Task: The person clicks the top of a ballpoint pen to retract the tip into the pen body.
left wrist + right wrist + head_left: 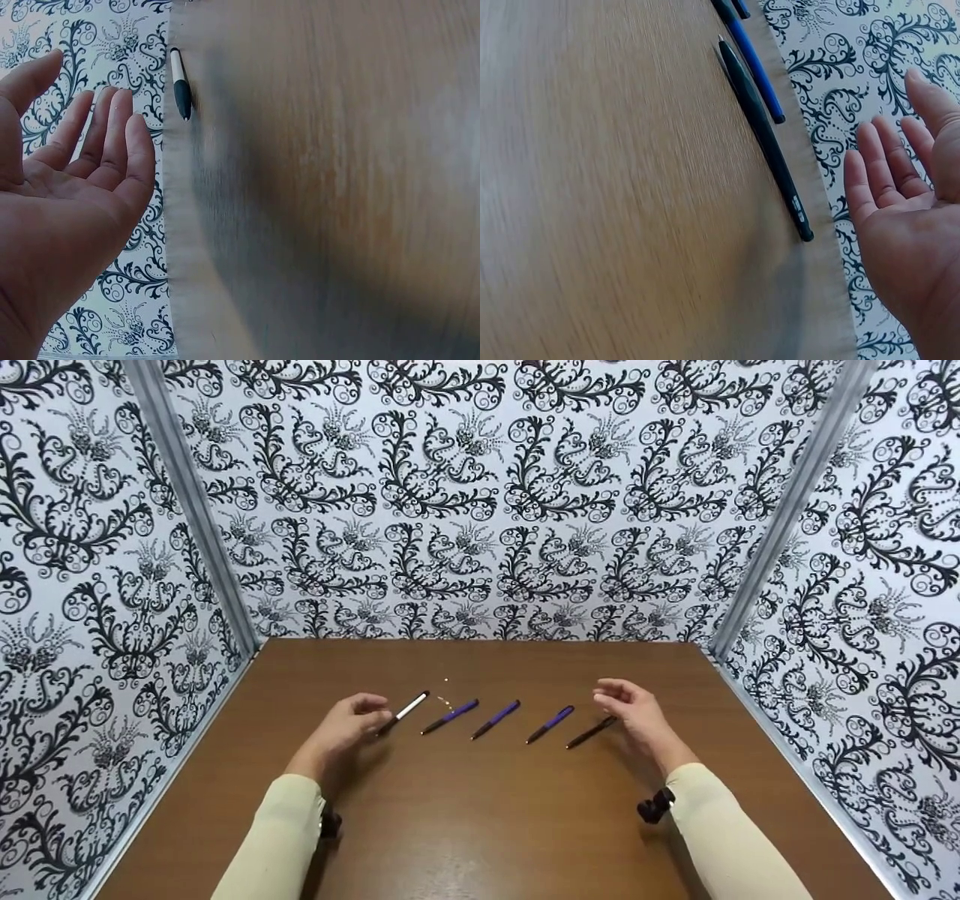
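A slanted row of pens lies on the brown table. At its left end is a white pen (pixel 409 706) with a black grip, and my left hand (pixel 352 724) is right beside it, partly overlapping it in the head view. In the left wrist view that hand (pixel 82 180) has loosely bent fingers and an empty palm. Three blue pens with dark grips, the middle one (pixel 496 720) among them, lie between my hands. The black pen (pixel 769 146) ends the row on the right. Close by its rear end, my right hand (pixel 634 711) holds nothing, its fingers relaxed and apart.
The wooden table (pixel 465 825) runs back to a wall (pixel 480 510) with black scroll patterns on white. Patterned side walls stand left and right, joined by grey corner strips (pixel 199 510). Small bright specks show near the leftmost blue pen (pixel 454 715).
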`<state>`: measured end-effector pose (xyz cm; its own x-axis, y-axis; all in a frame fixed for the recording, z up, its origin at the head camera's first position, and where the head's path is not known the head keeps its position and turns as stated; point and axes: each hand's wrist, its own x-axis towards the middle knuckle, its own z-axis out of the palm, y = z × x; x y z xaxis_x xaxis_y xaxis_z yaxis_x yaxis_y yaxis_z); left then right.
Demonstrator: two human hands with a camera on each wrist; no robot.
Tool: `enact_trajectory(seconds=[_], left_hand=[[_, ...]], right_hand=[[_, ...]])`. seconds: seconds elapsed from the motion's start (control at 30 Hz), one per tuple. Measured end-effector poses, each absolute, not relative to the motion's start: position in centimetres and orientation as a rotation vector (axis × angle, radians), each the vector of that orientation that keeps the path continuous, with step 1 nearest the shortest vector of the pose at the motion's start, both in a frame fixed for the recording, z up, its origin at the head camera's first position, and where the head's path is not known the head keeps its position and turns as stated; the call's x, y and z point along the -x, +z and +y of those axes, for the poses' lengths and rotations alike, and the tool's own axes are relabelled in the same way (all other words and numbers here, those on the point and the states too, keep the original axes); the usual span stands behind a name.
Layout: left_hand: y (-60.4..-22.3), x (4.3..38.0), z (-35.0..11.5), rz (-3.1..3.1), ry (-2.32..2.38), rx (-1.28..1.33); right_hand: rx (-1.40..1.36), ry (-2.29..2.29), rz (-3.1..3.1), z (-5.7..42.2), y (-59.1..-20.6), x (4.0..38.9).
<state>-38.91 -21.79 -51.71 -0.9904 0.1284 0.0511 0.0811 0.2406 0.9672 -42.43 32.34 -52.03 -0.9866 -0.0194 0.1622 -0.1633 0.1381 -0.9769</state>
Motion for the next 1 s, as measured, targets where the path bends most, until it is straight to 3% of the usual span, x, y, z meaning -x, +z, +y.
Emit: enact_trajectory(seconds=[1.0], left_hand=[[-51.6,39.1,-21.7,2.393,1.927,-0.202]], right_hand=[[-0.153,2.151,-2.159,26.5,-51.8,44.0]])
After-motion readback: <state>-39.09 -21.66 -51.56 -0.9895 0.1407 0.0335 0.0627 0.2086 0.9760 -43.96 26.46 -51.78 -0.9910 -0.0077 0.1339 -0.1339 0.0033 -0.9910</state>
